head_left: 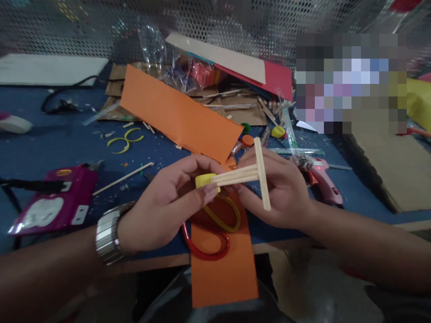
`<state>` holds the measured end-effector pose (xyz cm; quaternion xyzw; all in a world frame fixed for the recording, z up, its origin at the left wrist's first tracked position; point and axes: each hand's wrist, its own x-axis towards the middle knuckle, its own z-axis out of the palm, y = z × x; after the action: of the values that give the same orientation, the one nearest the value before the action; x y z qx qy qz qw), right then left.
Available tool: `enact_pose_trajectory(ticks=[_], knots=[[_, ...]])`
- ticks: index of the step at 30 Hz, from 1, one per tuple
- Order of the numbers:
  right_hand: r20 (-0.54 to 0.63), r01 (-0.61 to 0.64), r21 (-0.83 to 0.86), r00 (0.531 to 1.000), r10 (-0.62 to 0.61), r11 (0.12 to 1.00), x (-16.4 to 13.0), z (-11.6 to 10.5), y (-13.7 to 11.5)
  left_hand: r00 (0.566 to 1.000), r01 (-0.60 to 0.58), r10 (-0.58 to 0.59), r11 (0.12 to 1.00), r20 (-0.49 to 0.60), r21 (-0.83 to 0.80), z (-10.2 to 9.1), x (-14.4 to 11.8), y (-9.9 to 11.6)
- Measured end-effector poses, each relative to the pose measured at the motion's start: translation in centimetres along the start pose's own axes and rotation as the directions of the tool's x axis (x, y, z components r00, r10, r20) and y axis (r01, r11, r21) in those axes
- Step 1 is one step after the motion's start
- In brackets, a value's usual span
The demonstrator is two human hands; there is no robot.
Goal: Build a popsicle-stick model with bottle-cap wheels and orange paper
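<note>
Across the blue bench (60, 143), a long orange paper strip (182, 114) is lying at a slant, and a second orange sheet (222, 264) is hanging over the near edge. On that sheet, red and yellow scissors (215, 233) are resting just below the hands. A pink glue gun (321, 179) is lying just beyond the right hand. Above the bench edge, both hands are holding a T-shaped assembly of wooden sticks (251, 175). The left hand (161, 206), wearing a metal watch (107, 235), is pinching a yellow bottle cap (204, 180) against the sticks' end, fingers clenched on it. The right hand (283, 188) is grasping the sticks near the crosspiece.
</note>
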<state>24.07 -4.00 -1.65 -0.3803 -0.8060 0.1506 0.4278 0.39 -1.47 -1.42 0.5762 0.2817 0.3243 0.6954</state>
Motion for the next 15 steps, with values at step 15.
enact_pose_trajectory(ticks=[15], knots=[[-0.006, 0.117, -0.074, 0.993, -0.118, 0.99, -0.18, 0.3, 0.3, 0.997, 0.073, -0.076, 0.992, -0.024, -0.106, 0.12, 0.12, 0.2]])
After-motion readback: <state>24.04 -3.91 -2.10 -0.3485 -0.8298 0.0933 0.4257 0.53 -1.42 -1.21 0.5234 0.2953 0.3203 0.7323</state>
